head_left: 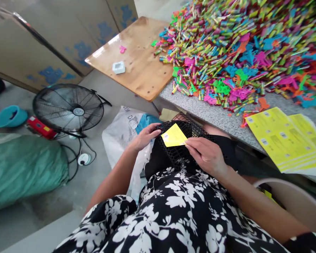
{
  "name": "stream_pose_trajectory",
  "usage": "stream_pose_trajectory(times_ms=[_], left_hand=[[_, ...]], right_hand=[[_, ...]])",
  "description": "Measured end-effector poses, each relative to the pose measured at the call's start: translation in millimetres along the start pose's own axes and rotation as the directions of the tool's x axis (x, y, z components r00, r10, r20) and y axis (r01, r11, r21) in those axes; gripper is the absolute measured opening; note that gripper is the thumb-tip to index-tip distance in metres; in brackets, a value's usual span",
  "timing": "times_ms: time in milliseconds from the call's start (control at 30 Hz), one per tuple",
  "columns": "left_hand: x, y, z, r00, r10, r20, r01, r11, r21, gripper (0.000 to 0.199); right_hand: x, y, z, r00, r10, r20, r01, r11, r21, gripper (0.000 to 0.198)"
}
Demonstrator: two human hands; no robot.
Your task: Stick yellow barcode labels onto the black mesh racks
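Observation:
A small yellow label with a barcode is pinched by its right corner between the thumb and fingers of my right hand. It lies over a black net spread across my lap. My left hand is closed at the net's left edge, its thumb close to the label's left corner; its fingertips are partly hidden. Sheets of yellow labels lie on the granite table edge to the right.
A large pile of small colourful tubes and plastic pieces covers the granite table. A wooden board holds a small white device. On the left are a floor fan, a green sack and cables. A white bag stands near my knees.

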State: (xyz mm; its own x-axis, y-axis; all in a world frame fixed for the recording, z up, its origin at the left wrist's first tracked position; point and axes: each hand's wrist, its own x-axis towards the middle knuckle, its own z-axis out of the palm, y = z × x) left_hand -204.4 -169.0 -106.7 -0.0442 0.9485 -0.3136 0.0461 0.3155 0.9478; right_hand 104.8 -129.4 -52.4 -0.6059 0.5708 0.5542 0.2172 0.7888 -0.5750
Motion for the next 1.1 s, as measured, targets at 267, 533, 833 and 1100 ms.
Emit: stream_pose_trajectory(times_ms=[267, 533, 833, 1100], left_hand=[[-2.7, -2.6, 2.9, 1.000, 0.002, -0.022, -0.003, 1.000, -0.029, 0.066], [-2.2, -6.8, 1.6, 0.999, 0.050, -0.019, -0.049, 0.998, 0.040, 0.062], [0.0, -9.4, 0.7, 0.995, 0.097, 0.016, -0.098, 0.993, 0.070, 0.061], [1.3, -10.0, 4.5, 0.996, 0.086, -0.029, -0.082, 0.991, 0.110, 0.056]], right_hand=[[1.3, 14.0, 28.6, 1.000, 0.015, 0.012, -0.015, 0.999, -0.039, 0.023], [-1.7, 19.3, 34.0, 0.997, 0.066, 0.050, -0.065, 0.998, -0.026, 0.021], [-4.6, 22.3, 34.6, 0.992, 0.098, 0.085, -0.096, 0.995, -0.030, 0.019], [-6.1, 15.7, 37.3, 0.988, 0.150, -0.032, -0.150, 0.989, 0.009, 0.018]])
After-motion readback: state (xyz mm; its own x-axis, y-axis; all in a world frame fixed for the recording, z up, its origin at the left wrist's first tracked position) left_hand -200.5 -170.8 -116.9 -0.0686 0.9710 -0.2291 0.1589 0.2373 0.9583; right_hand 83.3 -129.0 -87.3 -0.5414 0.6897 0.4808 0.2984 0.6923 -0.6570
